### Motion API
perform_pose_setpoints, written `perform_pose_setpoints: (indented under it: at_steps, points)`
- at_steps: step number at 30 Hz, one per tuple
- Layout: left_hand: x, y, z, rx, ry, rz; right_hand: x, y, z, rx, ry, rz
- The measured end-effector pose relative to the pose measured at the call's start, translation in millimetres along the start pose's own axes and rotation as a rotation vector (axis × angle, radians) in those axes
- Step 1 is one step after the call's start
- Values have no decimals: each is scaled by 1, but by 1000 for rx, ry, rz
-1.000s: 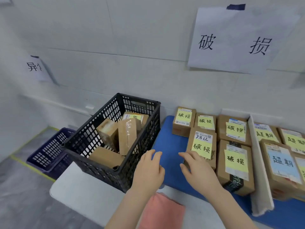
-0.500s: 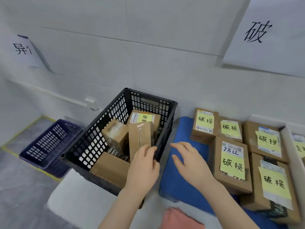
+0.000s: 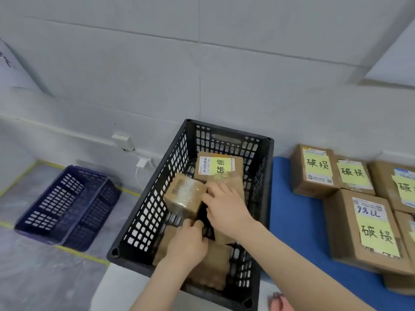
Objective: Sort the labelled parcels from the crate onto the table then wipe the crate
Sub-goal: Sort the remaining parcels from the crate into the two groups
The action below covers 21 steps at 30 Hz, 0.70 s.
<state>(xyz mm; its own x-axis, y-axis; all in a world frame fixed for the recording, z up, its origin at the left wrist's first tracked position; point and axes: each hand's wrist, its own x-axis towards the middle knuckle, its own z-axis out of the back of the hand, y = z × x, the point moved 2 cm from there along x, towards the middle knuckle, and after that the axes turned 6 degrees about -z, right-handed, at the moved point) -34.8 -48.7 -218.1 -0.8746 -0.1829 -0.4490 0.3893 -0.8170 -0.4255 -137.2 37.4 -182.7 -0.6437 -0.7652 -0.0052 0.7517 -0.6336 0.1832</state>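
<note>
The left hand (image 3: pixel 186 242) is reaching down into the black crate (image 3: pixel 143 212), its fingers (image 3: pixel 194 223) curling round the near lower edge of a taped parcel (image 3: pixel 183 195). That parcel is a small brown cardboard box wrapped in shiny clear tape, with a barcode showing on its upper face, and it is leaning at a tilt against the crate's left wall. The right hand (image 3: pixel 225 212) is coming in from the other side, its fingers only lightly bent and lying against the right side of the same box; its thumb is hiding underneath, so how firmly it is gripping cannot be told. Beneath that hand a plain parcel (image 3: pixel 231 181) is standing on end. Behind it a labelled parcel (image 3: pixel 219 167) is lying at the far end of the crate, showing a yellow note with handwritten characters and a white barcode sticker. A flat parcel (image 3: pixel 213 263) is lying at the near end. The crate is sitting on the white table (image 3: pixel 116 290), just beside a blue mat (image 3: pixel 296 221) where sorted parcels (image 3: pixel 314 169) with yellow notes are sitting close together. A blue basket (image 3: pixel 65 207) is resting on the floor to the left, and a pink cloth (image 3: pixel 279 303) is peeking in at the bottom edge.
</note>
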Motion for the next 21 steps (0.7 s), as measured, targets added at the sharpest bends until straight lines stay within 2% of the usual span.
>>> perform_pose_setpoints:
  at_steps: [2, 4, 7, 9, 12, 14, 17, 21]
  points:
    - [1, 7, -1, 21, 53, 16, 6, 6, -10, -126, 74, -18]
    - [5, 10, 3, 1, 41, 10, 8, 6, -13, -134, 30, -44]
    - [12, 4, 20, -103, -112, -23, 11, -7, -7, -32, -154, -114]
    - [19, -3, 36, -156, -246, -31, 20, -22, 4, 11, -229, -252]
    - [31, -11, 55, -198, -388, -35, 29, -48, 10, 215, -51, -478]
    - [41, -14, 62, -278, -427, -69, 22, -53, 11, 304, 30, -459]
    - [54, -17, 62, -453, -381, -133, -3, -46, 17, 271, -54, -340]
    - [62, -16, 49, -815, -298, -137, -31, -37, 25, 371, -133, -371]
